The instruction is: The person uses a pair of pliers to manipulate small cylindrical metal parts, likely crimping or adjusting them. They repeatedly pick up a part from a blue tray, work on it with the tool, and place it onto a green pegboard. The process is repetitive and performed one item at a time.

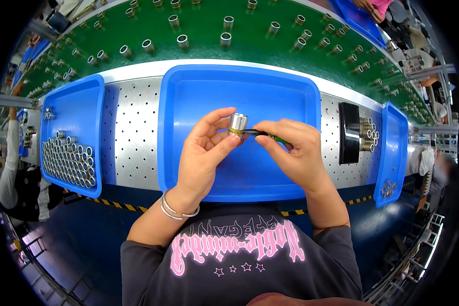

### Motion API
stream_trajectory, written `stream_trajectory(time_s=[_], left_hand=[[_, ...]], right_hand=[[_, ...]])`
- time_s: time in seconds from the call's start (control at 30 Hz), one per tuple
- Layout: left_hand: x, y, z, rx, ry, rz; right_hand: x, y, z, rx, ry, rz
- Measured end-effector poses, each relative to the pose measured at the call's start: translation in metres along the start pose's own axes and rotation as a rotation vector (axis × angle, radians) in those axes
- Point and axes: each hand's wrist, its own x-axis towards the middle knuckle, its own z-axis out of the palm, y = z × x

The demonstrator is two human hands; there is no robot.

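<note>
My left hand [205, 145] grips a shiny metal cylinder [238, 121] near its lower end, thumb in front and fingers behind. A yellowish ring runs round the cylinder's lower part. In my right hand [293, 148] is a slim tool with a green and black handle [279, 140], held between thumb and fingers. Its dark narrow tip points left and meets the cylinder at the yellowish ring; the exact shape of the tip is too small to tell. Both hands are above a large blue tray [188, 81].
A green conveyor [204, 56] carrying many upright metal cylinders runs across the far side. To the left, a blue tray [99, 127] holds rows of cylinders. On the perforated metal table [135, 132], a black block [349, 132] stands at right beside several cylinders [370, 133] and another blue tray [392, 153].
</note>
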Motion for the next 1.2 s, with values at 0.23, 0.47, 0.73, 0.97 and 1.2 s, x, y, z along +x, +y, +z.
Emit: stream_trajectory(time_s=[0.23, 0.47, 0.73, 0.97, 1.2], left_hand=[[0.000, 0.000, 0.000, -0.013, -0.019, -0.014], [0.000, 0.003, 0.004, -0.119, -0.019, -0.074], [0.001, -0.001, -0.001, -0.066, -0.018, -0.145], [0.001, -0.004, -0.001, -0.083, -0.018, -0.079], [0.002, -0.006, 0.000, -0.049, -0.028, -0.053]], right_hand=[[-0.002, 0.000, 0.001, 0.092, 0.029, 0.023], [0.001, 0.002, 0.009, 0.254, -0.002, 0.002], [-0.001, 0.008, 0.012, 0.311, 0.079, 0.009], [0.002, 0.001, 0.012, 0.232, -0.011, -0.022], [-0.001, 0.009, 0.011, 0.334, -0.013, 0.018]])
